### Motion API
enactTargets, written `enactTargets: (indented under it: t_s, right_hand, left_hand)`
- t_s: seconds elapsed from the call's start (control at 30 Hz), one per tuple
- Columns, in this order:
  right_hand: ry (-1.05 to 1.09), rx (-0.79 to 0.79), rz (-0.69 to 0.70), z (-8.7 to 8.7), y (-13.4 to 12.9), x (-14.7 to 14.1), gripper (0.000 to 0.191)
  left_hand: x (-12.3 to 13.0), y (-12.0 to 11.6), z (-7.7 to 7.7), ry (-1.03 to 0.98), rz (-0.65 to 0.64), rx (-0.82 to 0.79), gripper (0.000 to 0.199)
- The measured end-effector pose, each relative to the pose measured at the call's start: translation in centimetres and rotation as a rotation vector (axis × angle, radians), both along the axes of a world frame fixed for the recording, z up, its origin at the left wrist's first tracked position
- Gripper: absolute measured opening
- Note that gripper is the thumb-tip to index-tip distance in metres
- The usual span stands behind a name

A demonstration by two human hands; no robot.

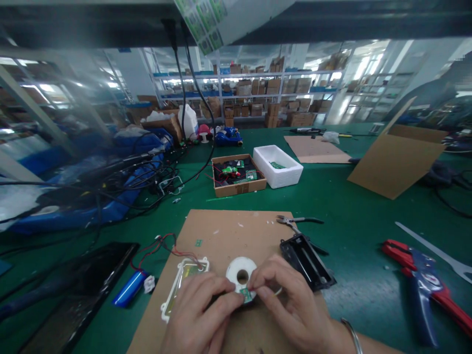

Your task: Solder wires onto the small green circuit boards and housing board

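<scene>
A white spool point(231, 269) with a round centre hole lies flat on the cardboard sheet, directly in front of me. On its near side is a small green circuit board point(245, 294). The fingertips of my left hand point(206, 305) close on the left edge of this board. My right hand point(287, 300) is pinched at the spool's right side, close to the board; what its fingertips hold is too small to make out. Something thin and white shows beside the right thumb. Partly behind my left hand is a white-framed panel point(180, 281) with red and black wires.
A black battery holder point(308, 263) and pliers point(295, 220) lie by my right hand. Farther right are a red-blue wire stripper point(424, 280) and a wrench point(431, 246). A blue cylindrical battery point(129, 290) lies left. Behind are a parts box point(239, 189) and foam tray point(285, 178).
</scene>
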State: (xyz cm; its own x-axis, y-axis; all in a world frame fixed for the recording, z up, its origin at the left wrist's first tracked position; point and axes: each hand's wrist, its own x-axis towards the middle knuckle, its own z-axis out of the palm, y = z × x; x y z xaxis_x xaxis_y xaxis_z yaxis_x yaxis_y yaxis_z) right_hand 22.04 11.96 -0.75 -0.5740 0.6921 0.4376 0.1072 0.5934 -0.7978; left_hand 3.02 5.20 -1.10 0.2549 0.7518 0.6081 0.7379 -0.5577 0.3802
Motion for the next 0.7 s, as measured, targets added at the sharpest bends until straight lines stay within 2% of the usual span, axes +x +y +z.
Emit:
enactTargets:
  t_s: [0.33, 0.47, 0.57, 0.63, 0.67, 0.7]
  right_hand:
    - [-0.070, 0.287, 0.109, -0.2, 0.7, 0.4, 0.017]
    - [-0.125, 0.338, 0.122, 0.0, 0.7, 0.3, 0.018]
    - [-0.127, 0.363, 0.112, -0.1, 0.7, 0.3, 0.017]
    - [-0.122, 0.370, 0.103, -0.3, 0.8, 0.3, 0.015]
    - [-0.123, 0.371, 0.100, -0.4, 0.8, 0.3, 0.014]
    - [-0.125, 0.373, 0.099, -0.6, 0.8, 0.3, 0.013]
  left_hand:
    - [0.0, 0.1, 0.3, 0.018, -0.045, -0.014, 0.026]
    - [0.3, 0.1, 0.6, 0.018, -0.033, -0.024, 0.025]
    - [-0.1, -0.9, 0.7, 0.032, 0.006, -0.055, 0.032]
    - [-1.1, -2.4, 0.5, -0.105, 0.126, -0.131, 0.030]
    - [-2.0, -3.2, 0.3, -0.249, 0.231, -0.203, 0.024]
    - [-3.1, -4.2, 0.2, -0.461, 0.409, -0.249, 0.015]
